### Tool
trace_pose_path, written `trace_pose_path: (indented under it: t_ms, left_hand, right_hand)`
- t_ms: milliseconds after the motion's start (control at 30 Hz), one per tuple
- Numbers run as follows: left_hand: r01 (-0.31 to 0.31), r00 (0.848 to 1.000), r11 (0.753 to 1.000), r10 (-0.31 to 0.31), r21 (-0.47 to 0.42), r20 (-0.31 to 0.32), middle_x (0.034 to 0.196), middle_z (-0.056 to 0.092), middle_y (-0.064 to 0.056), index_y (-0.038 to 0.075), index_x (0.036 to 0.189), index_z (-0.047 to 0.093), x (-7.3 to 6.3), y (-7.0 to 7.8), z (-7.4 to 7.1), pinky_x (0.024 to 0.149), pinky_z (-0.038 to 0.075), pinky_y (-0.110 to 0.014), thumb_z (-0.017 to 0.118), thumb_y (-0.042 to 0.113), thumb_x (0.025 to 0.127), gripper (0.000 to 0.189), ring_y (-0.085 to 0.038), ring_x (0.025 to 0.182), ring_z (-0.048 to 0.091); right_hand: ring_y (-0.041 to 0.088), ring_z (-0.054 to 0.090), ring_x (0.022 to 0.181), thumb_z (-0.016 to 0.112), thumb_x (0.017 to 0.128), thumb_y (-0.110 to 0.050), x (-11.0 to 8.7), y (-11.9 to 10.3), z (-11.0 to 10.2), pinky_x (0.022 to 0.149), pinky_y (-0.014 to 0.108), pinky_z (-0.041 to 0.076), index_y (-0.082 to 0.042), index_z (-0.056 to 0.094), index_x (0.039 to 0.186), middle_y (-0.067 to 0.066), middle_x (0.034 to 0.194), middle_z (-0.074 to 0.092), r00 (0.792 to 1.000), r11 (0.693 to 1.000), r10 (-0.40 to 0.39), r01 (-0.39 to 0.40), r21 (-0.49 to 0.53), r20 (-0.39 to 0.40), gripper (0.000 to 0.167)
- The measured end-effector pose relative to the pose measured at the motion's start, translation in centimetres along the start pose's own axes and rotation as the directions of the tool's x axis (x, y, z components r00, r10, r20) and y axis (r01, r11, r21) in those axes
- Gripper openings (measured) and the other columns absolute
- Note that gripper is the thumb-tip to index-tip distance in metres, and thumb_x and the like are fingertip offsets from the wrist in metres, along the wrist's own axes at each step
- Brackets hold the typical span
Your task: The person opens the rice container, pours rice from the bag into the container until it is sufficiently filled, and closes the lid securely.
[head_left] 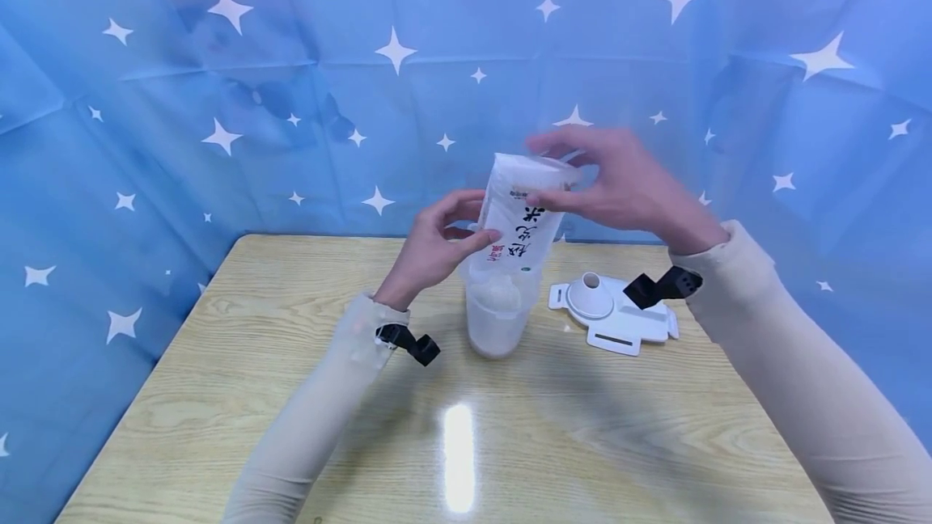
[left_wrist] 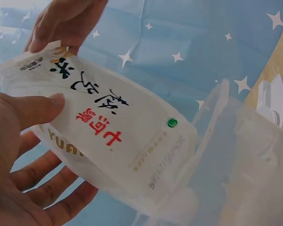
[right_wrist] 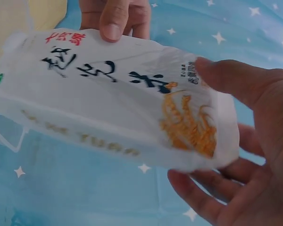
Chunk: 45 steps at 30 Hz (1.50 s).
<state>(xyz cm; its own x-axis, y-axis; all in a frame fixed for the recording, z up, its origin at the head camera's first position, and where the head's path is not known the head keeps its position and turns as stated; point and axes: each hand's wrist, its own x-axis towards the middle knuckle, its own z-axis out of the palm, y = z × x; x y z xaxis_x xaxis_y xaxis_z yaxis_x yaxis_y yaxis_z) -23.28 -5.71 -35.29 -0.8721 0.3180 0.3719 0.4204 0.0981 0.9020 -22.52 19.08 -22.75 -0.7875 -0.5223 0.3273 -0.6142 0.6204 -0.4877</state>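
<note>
A white bag of rice [head_left: 518, 213] with black and red lettering tilts mouth-down into a translucent plastic container [head_left: 497, 334] on the table. White grains show inside the container below the bag's mouth. My left hand [head_left: 442, 239] holds the bag's left side, with the thumb on its printed front and the fingers underneath. At the raised end of the bag, my right hand [head_left: 615, 176] grips it between thumb and fingers. Golden rice ears are printed near that end in the right wrist view. The bag's mouth [left_wrist: 179, 200] is partly hidden by the container's rim.
To the right of the container, a white plastic lid [head_left: 629, 314] with side clips and a round raised spout lies on the wooden table [head_left: 306, 395]. A blue curtain [head_left: 408, 103] with white stars hangs behind the table.
</note>
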Motion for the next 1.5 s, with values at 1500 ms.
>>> trace_pose_path:
  t_ms: [1500]
  left_hand:
    - [0.036, 0.997, 0.992, -0.044, -0.121, -0.063, 0.125, 0.073, -0.009, 0.018, 0.138, 0.064, -0.4, -1.1, -1.0, 0.096, 0.062, -0.038, 0.082, 0.014, 0.088, 0.053, -0.025, 0.117, 0.069]
  right_hand:
    - [0.028, 0.070, 0.113, 0.075, 0.093, -0.042, -1.0, 3.8, 3.7, 0.098, 0.051, 0.057, -0.024, 0.058, 0.140, 0.007, 0.126, 0.071, 0.952, 0.948, 0.274, -0.292, 0.128, 0.138, 0.052]
